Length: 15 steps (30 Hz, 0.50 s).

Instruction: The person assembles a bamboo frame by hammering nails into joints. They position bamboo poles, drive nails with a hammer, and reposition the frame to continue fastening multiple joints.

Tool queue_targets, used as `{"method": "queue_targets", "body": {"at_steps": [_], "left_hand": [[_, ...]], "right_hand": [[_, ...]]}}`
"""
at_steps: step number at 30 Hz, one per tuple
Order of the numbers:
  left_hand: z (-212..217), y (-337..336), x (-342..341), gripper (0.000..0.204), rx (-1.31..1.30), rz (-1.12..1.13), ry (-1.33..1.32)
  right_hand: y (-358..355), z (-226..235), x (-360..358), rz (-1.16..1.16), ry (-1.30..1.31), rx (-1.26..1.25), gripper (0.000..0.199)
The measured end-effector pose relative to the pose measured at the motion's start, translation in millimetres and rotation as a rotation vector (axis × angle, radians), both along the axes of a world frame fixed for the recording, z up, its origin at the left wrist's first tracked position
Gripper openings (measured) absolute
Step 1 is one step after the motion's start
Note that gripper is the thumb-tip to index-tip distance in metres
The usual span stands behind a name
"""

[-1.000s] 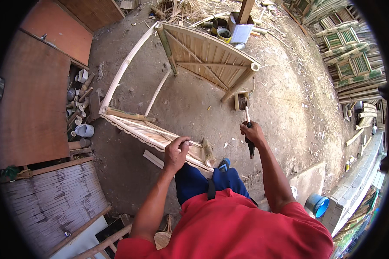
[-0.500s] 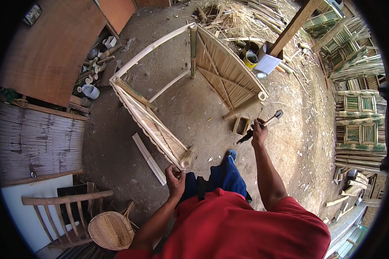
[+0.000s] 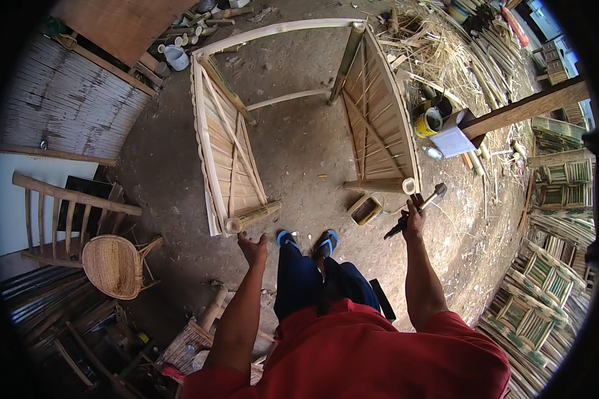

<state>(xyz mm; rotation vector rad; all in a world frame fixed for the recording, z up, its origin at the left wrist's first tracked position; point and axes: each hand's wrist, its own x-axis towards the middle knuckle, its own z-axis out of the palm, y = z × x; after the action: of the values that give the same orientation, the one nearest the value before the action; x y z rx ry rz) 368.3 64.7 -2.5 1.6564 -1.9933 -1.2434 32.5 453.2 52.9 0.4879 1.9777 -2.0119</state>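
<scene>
A bamboo frame stands before me, with a slatted left panel [image 3: 229, 149] and a slatted right panel [image 3: 377, 126]. A curved pale rail [image 3: 279, 28] joins them at the far side. My left hand [image 3: 253, 250] is open, fingers apart, just below the near end of the left bamboo post [image 3: 256, 216]. In my right hand [image 3: 414, 219] is a hammer [image 3: 433, 195], its head pointing up and right. A dark length, perhaps its grip, sticks out below the fist. That hand is beside the end of the right bamboo post [image 3: 383, 185]; contact is unclear.
A small basket-like container [image 3: 366, 209] sits on the ground near the right post. Right of the frame are a yellow bucket [image 3: 428, 123] and a wooden beam [image 3: 526, 108]. A woven-seat chair [image 3: 113, 266] stands at left. Bamboo shavings [image 3: 432, 50] lie far right.
My left hand has come off the left panel's near corner and spread its fingers. My right hand, still holding the hammer, is now closer to the right post. The view has turned.
</scene>
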Motion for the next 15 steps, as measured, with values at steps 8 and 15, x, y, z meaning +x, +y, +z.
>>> {"method": "queue_targets", "body": {"at_steps": [8,15], "left_hand": [[-68.0,-3.7,-70.1,0.106,-0.141,0.591,0.268],[-80.0,-23.2,-73.4,0.070,-0.051,0.589,0.419]], "right_hand": [[-18.8,-90.1,-34.4,0.011,0.148,0.039,0.046],[-25.0,-77.1,-46.3,-0.005,0.169,-0.123,0.033]]}}
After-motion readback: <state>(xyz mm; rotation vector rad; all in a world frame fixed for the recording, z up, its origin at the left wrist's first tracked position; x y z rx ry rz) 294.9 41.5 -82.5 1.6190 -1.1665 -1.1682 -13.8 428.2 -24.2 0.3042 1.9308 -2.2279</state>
